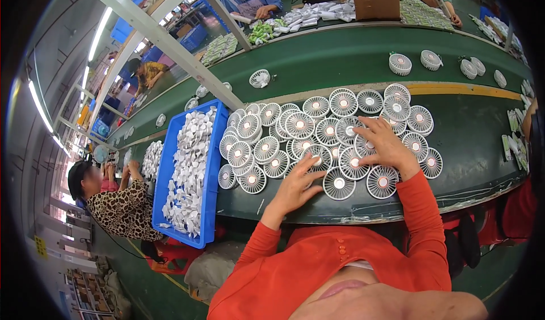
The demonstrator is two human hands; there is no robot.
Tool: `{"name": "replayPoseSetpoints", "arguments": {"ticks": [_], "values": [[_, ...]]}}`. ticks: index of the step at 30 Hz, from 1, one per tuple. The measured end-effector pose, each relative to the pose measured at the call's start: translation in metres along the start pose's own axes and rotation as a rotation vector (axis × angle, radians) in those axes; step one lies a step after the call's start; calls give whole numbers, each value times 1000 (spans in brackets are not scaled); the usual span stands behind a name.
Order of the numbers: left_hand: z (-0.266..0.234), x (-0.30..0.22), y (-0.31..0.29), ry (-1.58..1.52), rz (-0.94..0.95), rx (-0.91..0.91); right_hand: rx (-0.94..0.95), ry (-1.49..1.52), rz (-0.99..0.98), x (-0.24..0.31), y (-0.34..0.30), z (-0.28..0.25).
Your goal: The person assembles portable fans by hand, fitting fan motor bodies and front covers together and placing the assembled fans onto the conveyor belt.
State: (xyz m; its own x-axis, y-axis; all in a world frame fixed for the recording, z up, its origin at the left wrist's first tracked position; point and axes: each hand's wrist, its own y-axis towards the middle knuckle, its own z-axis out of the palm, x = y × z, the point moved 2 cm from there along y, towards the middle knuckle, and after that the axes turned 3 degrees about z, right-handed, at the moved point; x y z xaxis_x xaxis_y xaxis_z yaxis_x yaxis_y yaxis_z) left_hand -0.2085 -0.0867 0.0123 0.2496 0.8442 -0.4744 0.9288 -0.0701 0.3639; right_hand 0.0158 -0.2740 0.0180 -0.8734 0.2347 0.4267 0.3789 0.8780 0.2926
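White fan heads (299,125) lie heaped on the green bench (474,144) before me, none clearly finished, so much seems left, my left hand (290,189) half-open and apparently empty, my right hand (389,145) spread over them, its grip unclear

white fan heads (300,125), blue tray (213,164), green conveyor belt (329,53), red sleeves (421,209), leopard-print top (121,207)

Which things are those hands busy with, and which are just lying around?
Probably being used:
round white plastic fan heads with thin spokes, piled at the left hand and right hand

Probably just lying about, untouched:
blue rectangular plastic bin of small white plastic pieces
similar fan heads on the flat green belt
brown cardboard panel
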Motion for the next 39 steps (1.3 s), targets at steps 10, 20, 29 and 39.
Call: {"name": "replayPoseSetpoints", "arguments": {"ticks": [10, 20, 29, 39], "values": [[-92, 114, 99, 56, -91, -228, -200, 148, 7, 0, 15, 8], [-102, 316, 209, 420, -314, -83, 43, 106, -7, 6, 17, -2], [-95, 353, 236, 421, -506, 36, 94, 143, 14, 7, 24, -14], [-85, 288, 180, 523, -443, -80, -180, 486, 171, -1, 25, -12]]}}
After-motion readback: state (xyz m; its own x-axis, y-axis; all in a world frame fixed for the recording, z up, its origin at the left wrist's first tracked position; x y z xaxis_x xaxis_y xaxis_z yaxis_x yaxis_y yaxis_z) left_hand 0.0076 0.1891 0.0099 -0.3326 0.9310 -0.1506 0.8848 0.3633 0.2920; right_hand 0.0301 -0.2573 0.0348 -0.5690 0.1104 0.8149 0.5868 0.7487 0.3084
